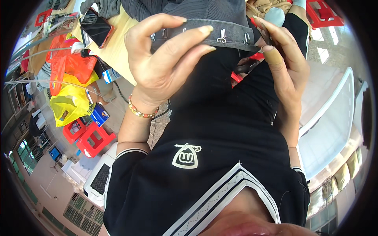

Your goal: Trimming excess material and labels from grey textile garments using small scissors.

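Observation:
A dark grey garment's band (234, 33) is stretched across at the top middle, with several silver metal hooks (221, 36) along it. My left hand (161, 59) grips the band at its left part, fingers over its front and upper edge. At the band's right end is my right hand (287, 59), thumb and fingers pinched together. A small dark metal tool (266, 37) with a red part, which looks like thread snips, sits between those fingers. Most of the tool is hidden by the fingers. The grey knit garment (197, 10) spreads behind the band.
To the left a pale wooden table (118, 27) bears a phone (95, 28). Below it are orange and yellow plastic bags (73, 100) and red stools (94, 139). A white tray-like surface (330, 126) lies to my right. Another red stool (325, 13) is at the far right.

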{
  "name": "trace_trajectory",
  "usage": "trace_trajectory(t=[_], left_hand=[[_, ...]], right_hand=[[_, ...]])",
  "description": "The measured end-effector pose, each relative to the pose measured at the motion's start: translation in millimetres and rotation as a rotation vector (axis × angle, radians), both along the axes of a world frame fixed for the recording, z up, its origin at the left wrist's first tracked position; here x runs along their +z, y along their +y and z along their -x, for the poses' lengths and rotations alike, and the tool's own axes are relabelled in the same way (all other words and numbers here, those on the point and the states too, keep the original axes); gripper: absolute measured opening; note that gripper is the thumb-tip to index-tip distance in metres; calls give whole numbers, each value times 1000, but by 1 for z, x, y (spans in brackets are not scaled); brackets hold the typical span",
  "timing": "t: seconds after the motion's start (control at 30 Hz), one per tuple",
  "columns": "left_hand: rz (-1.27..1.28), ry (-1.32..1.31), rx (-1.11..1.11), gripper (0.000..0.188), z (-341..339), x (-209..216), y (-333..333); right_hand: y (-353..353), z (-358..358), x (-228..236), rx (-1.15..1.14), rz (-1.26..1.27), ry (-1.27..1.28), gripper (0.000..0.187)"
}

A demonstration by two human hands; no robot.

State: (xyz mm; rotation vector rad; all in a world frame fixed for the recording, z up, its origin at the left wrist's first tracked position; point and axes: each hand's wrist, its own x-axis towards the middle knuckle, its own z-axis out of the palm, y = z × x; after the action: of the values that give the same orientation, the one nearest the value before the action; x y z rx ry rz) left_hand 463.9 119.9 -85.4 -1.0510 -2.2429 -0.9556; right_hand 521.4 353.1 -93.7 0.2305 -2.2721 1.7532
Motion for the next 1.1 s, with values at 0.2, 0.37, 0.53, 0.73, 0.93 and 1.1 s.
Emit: trace_trajectory(t=[0.2,0.37,0.53,0.73,0.93,1.1], left_hand=[[-135,-122,-59,23,-2,-3,-2],[-295,-193,-48,17,-2,-7,-7],[-467,-358,-61,14,-4,-12,-5],[-632,-523,-175,13,-4,-17,-7],[-654,-564,-213,12,-5,-15,-6],[-686,-599,-235,12,-6,-13,-5]], right_hand=[[-7,0,12,-64,-62,24,35],[-10,7,27,99,-321,121,36],[-21,14,39,155,-480,215,38],[-42,17,61,144,-599,164,38],[-46,18,61,97,-658,195,38],[-46,18,59,97,-676,225,38]])
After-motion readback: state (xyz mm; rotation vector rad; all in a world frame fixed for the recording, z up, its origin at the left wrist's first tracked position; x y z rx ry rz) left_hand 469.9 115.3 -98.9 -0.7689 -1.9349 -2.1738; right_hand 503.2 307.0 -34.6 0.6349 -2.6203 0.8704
